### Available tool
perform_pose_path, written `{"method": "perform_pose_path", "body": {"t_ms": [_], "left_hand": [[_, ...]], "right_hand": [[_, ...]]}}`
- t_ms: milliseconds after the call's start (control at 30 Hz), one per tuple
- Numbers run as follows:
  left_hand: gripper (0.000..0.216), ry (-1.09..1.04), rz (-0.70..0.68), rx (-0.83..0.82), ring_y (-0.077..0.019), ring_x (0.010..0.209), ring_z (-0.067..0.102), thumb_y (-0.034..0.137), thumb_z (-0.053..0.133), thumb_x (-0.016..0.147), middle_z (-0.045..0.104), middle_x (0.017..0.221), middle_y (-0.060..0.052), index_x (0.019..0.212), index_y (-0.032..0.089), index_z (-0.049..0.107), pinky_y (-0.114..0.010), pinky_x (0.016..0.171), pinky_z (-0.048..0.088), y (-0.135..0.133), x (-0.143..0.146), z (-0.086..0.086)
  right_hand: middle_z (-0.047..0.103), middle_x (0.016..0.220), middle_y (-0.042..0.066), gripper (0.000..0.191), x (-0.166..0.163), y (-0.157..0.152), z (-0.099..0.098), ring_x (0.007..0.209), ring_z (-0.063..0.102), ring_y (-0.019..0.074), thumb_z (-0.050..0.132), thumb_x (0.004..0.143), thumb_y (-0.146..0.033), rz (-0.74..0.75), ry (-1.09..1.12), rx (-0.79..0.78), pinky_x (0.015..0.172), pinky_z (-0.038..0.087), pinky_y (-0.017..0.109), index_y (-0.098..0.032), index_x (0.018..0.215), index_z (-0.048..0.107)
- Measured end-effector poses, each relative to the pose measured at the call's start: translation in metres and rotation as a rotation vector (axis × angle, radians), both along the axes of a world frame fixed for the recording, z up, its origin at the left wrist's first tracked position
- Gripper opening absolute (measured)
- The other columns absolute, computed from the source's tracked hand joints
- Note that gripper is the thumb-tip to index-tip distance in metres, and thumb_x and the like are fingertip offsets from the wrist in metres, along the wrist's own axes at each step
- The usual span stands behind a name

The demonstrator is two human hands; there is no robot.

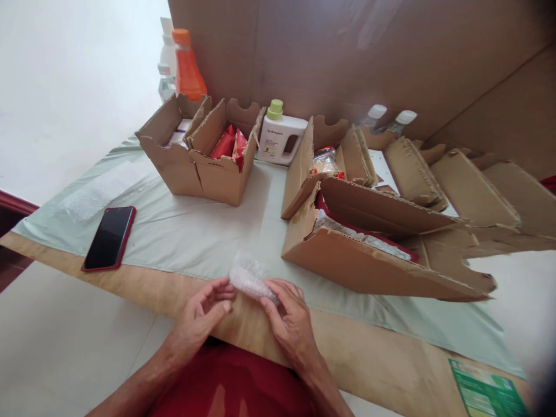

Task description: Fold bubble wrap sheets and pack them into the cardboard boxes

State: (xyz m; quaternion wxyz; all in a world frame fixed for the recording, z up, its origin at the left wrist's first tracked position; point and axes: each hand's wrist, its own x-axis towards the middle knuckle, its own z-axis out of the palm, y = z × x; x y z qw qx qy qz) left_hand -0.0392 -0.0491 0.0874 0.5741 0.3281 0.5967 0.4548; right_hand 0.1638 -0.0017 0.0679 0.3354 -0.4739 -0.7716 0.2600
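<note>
A small roll of clear bubble wrap [249, 278] is held above the front edge of the table, close to my body. My right hand [290, 313] grips its right end between thumb and fingers. Beside the left end, my left hand [206, 310] has its fingers curved and the thumb apart, with nothing in its grasp; its fingertips come very near the wrap. Whether anything is inside the roll I cannot tell. A flat sheet of bubble wrap [104, 188] lies on the pale green cloth [208, 231] at the left.
A phone [109, 238] lies front left. Cardboard bins [217, 176] with red packets stand behind it, a white jug [280, 136] beside them. More cardboard bins [369, 260] fill the right. An orange bottle [189, 69] stands back left; a green leaflet [486, 388] lies front right.
</note>
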Motion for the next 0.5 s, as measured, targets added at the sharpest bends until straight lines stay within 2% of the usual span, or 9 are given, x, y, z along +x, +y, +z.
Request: {"method": "perform_pose_path", "body": {"t_ms": [67, 133, 233, 267, 300, 333, 400, 433, 500], "left_hand": [[0.05, -0.174, -0.028, -0.034, -0.0282, 0.105, 0.069, 0.045, 0.079, 0.076, 0.076, 0.109, -0.01, 0.116, 0.017, 0.07, -0.04, 0.098, 0.053, 0.001, 0.007, 0.0], [0.042, -0.207, -0.02, -0.055, -0.0269, 0.097, 0.069, 0.045, 0.082, 0.072, 0.077, 0.097, -0.006, 0.105, 0.019, 0.073, -0.037, 0.093, 0.054, 0.002, 0.011, -0.005], [0.039, -0.162, -0.104, -0.033, -0.0245, 0.087, 0.067, 0.049, 0.085, 0.07, 0.075, 0.088, -0.004, 0.096, 0.022, 0.074, -0.032, 0.081, 0.054, 0.0, 0.015, -0.015], [0.04, -0.161, -0.156, -0.016, -0.0232, 0.086, 0.066, 0.051, 0.085, 0.071, 0.074, 0.089, -0.003, 0.096, 0.022, 0.074, -0.03, 0.079, 0.053, -0.002, 0.016, -0.017], [0.041, -0.17, -0.204, -0.007, -0.0218, 0.084, 0.065, 0.053, 0.084, 0.073, 0.073, 0.089, -0.003, 0.096, 0.022, 0.073, -0.028, 0.077, 0.052, -0.003, 0.018, -0.018], [0.041, -0.179, -0.245, -0.004, -0.0204, 0.082, 0.065, 0.055, 0.083, 0.075, 0.072, 0.088, -0.003, 0.096, 0.021, 0.072, -0.027, 0.076, 0.051, -0.004, 0.02, -0.017], [0.046, -0.182, -0.321, 0.006, -0.019, 0.08, 0.064, 0.061, 0.08, 0.077, 0.07, 0.088, -0.004, 0.096, 0.02, 0.071, -0.026, 0.074, 0.05, -0.003, 0.023, -0.011], [0.05, -0.174, -0.36, 0.029, -0.02, 0.082, 0.065, 0.064, 0.078, 0.077, 0.071, 0.09, -0.005, 0.099, 0.02, 0.071, -0.027, 0.075, 0.05, -0.001, 0.024, -0.005], [0.06, -0.1, -0.429, 0.138, -0.0265, 0.097, 0.068, 0.07, 0.074, 0.077, 0.073, 0.105, -0.009, 0.112, 0.021, 0.071, -0.032, 0.084, 0.054, 0.009, 0.023, 0.011]], "right_hand": [[0.074, 0.108, 0.005, 0.02, 0.001, -0.009, 0.007, 0.102, 0.066, 0.0223, 0.061, 0.095, -0.022, 0.077, 0.057, -0.138, 0.092, 0.052, 0.037, -0.026, 0.112, 0.07], [0.073, 0.116, 0.005, 0.024, 0.005, -0.018, 0.01, 0.111, 0.065, 0.0224, 0.063, 0.093, -0.023, 0.097, 0.086, -0.241, 0.1, 0.051, 0.038, -0.027, 0.115, 0.069], [0.056, 0.148, 0.01, 0.058, 0.016, -0.031, 0.008, 0.135, 0.053, 0.0269, 0.07, 0.086, -0.029, -0.035, 0.137, -0.357, 0.113, 0.044, 0.044, -0.026, 0.141, 0.056], [0.053, 0.152, 0.011, 0.069, 0.02, -0.034, 0.008, 0.137, 0.052, 0.0275, 0.073, 0.083, -0.03, -0.061, 0.165, -0.414, 0.113, 0.044, 0.043, -0.025, 0.148, 0.05], [0.056, 0.149, 0.011, 0.072, 0.025, -0.037, 0.008, 0.133, 0.056, 0.0271, 0.074, 0.081, -0.03, -0.056, 0.192, -0.47, 0.11, 0.047, 0.041, -0.025, 0.148, 0.05], [0.064, 0.139, 0.01, 0.065, 0.03, -0.038, 0.011, 0.123, 0.063, 0.0256, 0.073, 0.08, -0.031, -0.027, 0.214, -0.51, 0.104, 0.051, 0.038, -0.024, 0.143, 0.055], [0.075, 0.108, 0.006, 0.039, 0.043, -0.039, 0.025, 0.098, 0.071, 0.0213, 0.069, 0.083, -0.031, 0.05, 0.227, -0.498, 0.089, 0.056, 0.031, -0.024, 0.121, 0.068], [0.075, 0.098, 0.004, 0.028, 0.053, -0.038, 0.036, 0.09, 0.071, 0.0201, 0.068, 0.085, -0.032, 0.072, 0.223, -0.446, 0.084, 0.057, 0.029, -0.024, 0.111, 0.071], [0.075, 0.096, 0.005, 0.019, 0.079, -0.033, 0.066, 0.088, 0.071, 0.0201, 0.067, 0.089, -0.033, 0.07, 0.211, -0.279, 0.08, 0.057, 0.028, -0.024, 0.105, 0.073]]}}
